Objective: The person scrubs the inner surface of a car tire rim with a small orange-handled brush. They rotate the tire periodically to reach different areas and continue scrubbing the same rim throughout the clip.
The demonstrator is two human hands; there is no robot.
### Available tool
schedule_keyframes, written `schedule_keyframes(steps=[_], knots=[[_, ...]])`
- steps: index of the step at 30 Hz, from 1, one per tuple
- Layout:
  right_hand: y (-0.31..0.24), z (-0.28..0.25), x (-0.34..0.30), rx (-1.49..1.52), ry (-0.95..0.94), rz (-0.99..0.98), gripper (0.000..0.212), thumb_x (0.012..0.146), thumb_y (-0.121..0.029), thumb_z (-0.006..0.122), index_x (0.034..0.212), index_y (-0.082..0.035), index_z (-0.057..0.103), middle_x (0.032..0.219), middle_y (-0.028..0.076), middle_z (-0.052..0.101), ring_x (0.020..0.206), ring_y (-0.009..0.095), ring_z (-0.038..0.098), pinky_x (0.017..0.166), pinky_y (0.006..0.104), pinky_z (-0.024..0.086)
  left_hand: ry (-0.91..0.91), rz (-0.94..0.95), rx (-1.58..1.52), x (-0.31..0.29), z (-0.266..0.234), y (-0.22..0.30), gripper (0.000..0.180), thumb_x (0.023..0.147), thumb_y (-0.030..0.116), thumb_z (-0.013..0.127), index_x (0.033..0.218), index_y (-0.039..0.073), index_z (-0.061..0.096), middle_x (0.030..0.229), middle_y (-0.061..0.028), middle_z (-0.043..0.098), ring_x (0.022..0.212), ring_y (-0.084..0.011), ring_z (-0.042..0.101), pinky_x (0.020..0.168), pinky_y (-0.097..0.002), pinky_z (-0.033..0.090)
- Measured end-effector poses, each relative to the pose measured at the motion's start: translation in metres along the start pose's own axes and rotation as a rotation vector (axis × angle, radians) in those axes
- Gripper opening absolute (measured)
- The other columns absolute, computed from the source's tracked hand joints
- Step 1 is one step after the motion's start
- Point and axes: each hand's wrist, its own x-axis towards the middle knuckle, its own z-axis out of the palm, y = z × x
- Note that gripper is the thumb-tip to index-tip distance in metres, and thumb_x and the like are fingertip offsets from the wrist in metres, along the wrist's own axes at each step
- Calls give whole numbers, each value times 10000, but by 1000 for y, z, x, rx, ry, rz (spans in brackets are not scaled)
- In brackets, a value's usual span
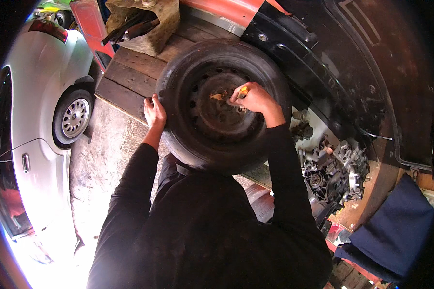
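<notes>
You have the wheel (217,118), tyre and dark steel rim together, lying face up on the plank bench (130,72), right in front of your body; its near edge comes close to your waist; its holes make a ring around the hub. Your left hand (155,113) rests against the tyre's left side, fingers spread along the edge and gripping nothing small; your right hand (258,102) is over the rim, just right of the hub, fingers curled together and pinching a small yellow piece (244,90) (too much of it is covered to tell its kind). An orange-brown patch (219,97) shows on the hub, just left of your right fingertips; whether those fingertips touch the metal, you cannot tell from this view.

Beyond the wheel, at the upper left, an open brown bag (168,33) stands on the planks with dark tools (132,28) in it; to your right are a glossy black panel (323,72), a heap of metal engine parts (335,168) and, lower down, a dark blue cloth (393,224); well off to your left stands a silver car (41,115).
</notes>
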Motion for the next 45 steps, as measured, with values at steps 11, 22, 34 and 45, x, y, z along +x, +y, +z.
schedule_keyframes(steps=[11, 22, 34, 45], knots=[[8, 20, 6, -1, 131, -123, 85, 887, -83, 698, 909, -123, 769, 1088, 67, 761, 1073, 304, 704, 922, 399, 554, 18, 28, -26, 1, 0, -5, 552, 1021, 482, 480, 1209, -24, 599, 1233, -256, 618, 1184, -431, 566, 1025, -486, 420], [1, 20, 4, -54, 71, -134, 159, 871, -67, 656, 933, -143, 781, 999, 99, 762, 989, 311, 714, 878, 422, 553, 28, 53, -31, 3, 4, -6, 537, 1020, 475, 484, 1187, -23, 598, 1217, -263, 621, 1168, -438, 572, 1014, -495, 424], [-19, 19, 2, -157, 83, -189, 155, 849, -13, 626, 875, -102, 751, 1084, 72, 756, 1064, 306, 689, 885, 408, 546, 12, 80, -24, 1, 1, -4, 523, 1021, 464, 493, 1164, -27, 600, 1187, -257, 616, 1146, -421, 578, 1001, -486, 433], [-16, 39, -10, 60, 299, -118, 97, 888, -132, 695, 924, -135, 785, 985, 98, 761, 936, 325, 715, 857, 409, 551, -39, 74, -43, -2, 6, -11, 534, 1006, 461, 507, 1235, -20, 545, 1270, -282, 550, 1178, -471, 538, 1021, -538, 410]])
